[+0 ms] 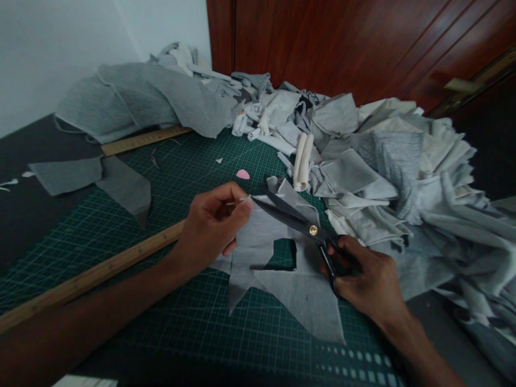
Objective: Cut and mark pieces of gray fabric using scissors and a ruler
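Between the thumb and fingers of my left hand (215, 220) the stitched edge of a grey fabric piece (258, 226) is pinched and lifted a little. My right hand (365, 274) grips black scissors (294, 217) by their handles. Their blades are slightly parted and point left, with the tips at the seam right beside my left thumb. More grey fabric (314, 301) lies beneath the scissors on the green cutting mat (169, 312), with a gap showing the mat. Some of my left fingers are hidden behind the thumb.
A wooden ruler (133, 260) runs under my left forearm; another ruler (145, 141) lies farther back. Pink chalk (242, 174) rests on the mat. Grey offcuts (124, 185) are at left. Heaped fabric pieces (346, 172) fill the back and right, before a wooden door (322, 48).
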The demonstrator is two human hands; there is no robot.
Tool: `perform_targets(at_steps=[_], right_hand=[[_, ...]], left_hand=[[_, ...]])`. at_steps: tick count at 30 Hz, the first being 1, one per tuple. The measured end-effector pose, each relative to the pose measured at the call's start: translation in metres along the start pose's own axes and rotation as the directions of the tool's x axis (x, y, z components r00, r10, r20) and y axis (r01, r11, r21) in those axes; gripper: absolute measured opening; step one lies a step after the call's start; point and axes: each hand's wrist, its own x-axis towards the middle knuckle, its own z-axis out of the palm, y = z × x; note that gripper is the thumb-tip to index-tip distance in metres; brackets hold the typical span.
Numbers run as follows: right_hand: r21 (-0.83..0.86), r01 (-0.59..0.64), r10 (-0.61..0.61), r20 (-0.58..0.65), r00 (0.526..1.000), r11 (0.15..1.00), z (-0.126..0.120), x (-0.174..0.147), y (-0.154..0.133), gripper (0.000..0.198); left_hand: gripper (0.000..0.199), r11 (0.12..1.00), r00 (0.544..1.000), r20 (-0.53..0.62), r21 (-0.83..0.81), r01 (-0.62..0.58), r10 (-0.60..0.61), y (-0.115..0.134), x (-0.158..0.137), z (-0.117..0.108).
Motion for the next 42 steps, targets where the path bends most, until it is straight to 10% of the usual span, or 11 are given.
perform_targets(at_steps=[42], right_hand=[[-0.021,-0.034,0.034,-0.027,0.999,0.999,-0.0022,0.0023,-0.0036,0.005]], left_hand=[[0.017,0.994,0.994,0.019,-0.022,0.107,-0.106,0.0,0.003,0.0004]])
